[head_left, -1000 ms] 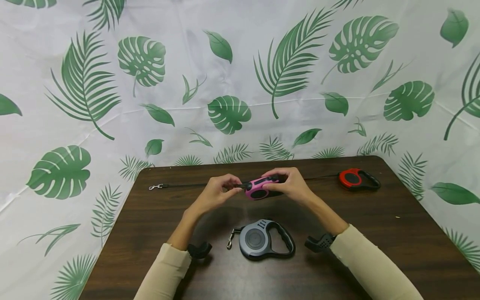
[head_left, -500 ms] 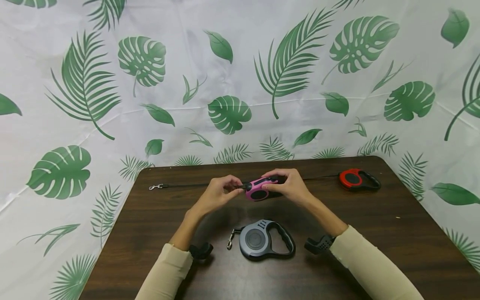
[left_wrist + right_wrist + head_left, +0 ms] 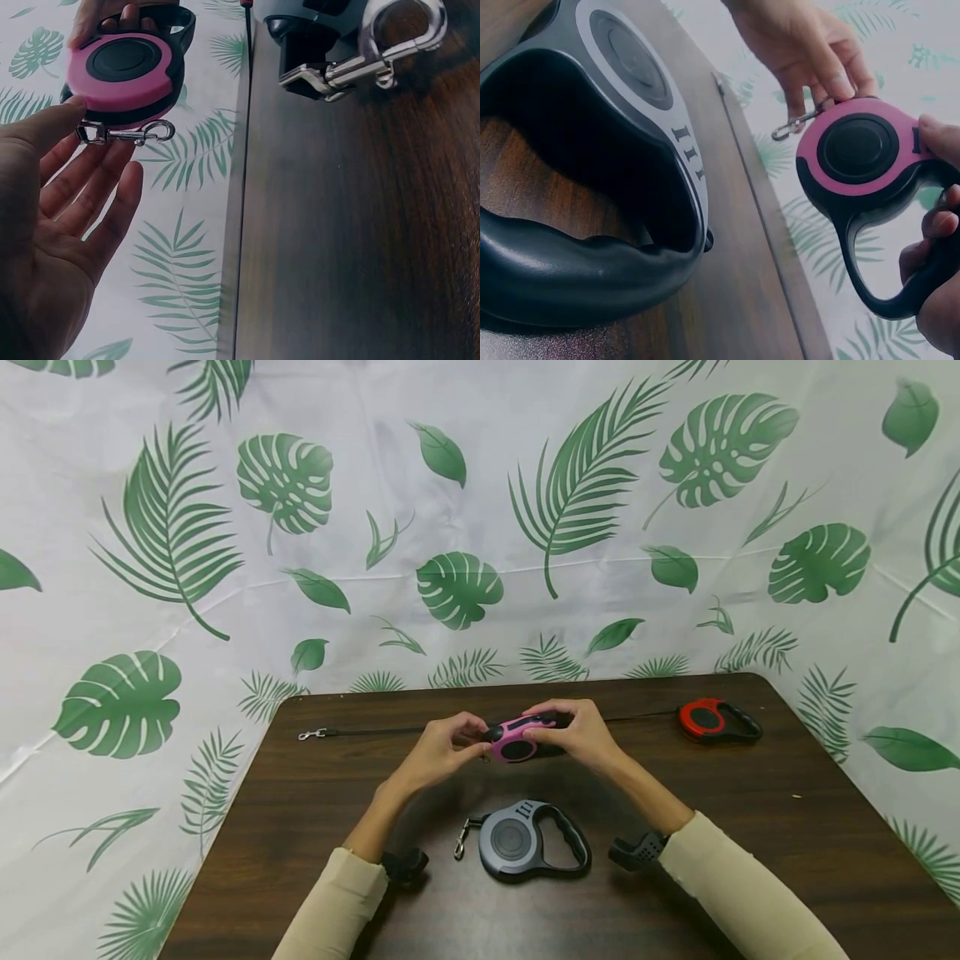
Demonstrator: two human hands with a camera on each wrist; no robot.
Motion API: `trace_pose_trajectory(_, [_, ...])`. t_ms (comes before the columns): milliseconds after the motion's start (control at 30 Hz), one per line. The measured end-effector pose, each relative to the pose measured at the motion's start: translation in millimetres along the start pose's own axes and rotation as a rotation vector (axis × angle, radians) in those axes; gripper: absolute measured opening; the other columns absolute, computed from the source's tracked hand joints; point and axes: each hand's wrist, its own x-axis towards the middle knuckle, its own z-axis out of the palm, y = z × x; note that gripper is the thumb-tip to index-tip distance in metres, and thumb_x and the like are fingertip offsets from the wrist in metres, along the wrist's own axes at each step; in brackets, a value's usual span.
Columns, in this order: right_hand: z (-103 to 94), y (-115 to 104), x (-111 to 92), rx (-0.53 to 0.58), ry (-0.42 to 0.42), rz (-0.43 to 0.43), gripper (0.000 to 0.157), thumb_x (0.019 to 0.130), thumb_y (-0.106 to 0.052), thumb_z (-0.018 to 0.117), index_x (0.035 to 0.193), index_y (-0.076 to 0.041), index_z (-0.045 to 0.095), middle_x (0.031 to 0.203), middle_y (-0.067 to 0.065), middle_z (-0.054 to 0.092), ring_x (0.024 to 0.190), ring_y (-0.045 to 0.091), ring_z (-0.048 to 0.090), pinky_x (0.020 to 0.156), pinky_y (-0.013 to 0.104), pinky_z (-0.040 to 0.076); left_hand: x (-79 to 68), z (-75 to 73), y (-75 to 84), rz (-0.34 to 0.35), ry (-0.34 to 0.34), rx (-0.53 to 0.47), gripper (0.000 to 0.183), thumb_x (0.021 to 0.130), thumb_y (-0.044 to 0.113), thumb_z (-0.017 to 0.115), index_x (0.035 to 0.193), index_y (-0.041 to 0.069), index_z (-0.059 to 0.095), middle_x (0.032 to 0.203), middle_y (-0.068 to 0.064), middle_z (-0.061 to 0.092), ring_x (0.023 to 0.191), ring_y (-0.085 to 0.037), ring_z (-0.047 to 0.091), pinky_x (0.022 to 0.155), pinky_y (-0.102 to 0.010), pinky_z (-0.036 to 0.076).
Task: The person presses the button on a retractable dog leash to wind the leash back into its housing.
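Pink leash (image 3: 857,150) in right hand (image 3: 587,735), against left hand (image 3: 444,749).

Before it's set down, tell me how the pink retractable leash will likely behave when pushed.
The pink retractable leash looks hard-shelled, so it should stay stiff. Its looped handle juts from the rounded casing, so it probably won't roll far. The metal clip sits outside the casing and might swing.

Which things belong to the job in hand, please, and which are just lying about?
Apparently in use:
pink-and-black plastic leash reel
its silver metal clip

Apparently lying about:
grey-and-black plastic leash reel
red-and-black plastic leash reel
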Motion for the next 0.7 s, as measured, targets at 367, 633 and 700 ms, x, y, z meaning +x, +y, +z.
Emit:
trace_pose_trajectory(367, [7.3,14,1,0.047,-0.017,0.067,0.027,0.091,-0.015,0.086,0.116,-0.006,0.080,0.112,0.011,0.078,0.088,0.020,0.071,0.071,0.030,0.059,6.0,5.8,-4.0,-0.016,-0.075,-0.006,0.037,0.093,0.007,0.083,0.126,0.001,0.068,0.114,-0.014,0.076,0.102,-0.025,0.074,0.090,-0.038,0.062])
trace_pose_trajectory(633, [11.9,26,4,0.040,-0.007,0.122,0.031,0.092,-0.016,0.085,0.120,-0.006,0.078,0.117,0.011,0.076,0.098,0.020,0.069,0.079,0.027,0.057,6.2,8.0,-13.9,-0.083,-0.072,0.000,0.032,0.096,0.008,0.080,0.125,0.001,0.070,0.115,-0.013,0.076,0.104,-0.024,0.074,0.091,-0.035,0.061])
trace_pose_trajectory(700, [12.6,29,5,0.031,-0.005,0.135,0.033,0.091,-0.016,0.086,0.121,-0.006,0.078,0.118,0.011,0.076,0.099,0.021,0.068,0.080,0.027,0.057,5.5,8.2,-16.5,-0.094,-0.077,0.006,0.031,0.096,0.009,0.080,0.125,0.002,0.070,0.115,-0.013,0.076,0.104,-0.023,0.074,0.092,-0.037,0.061])
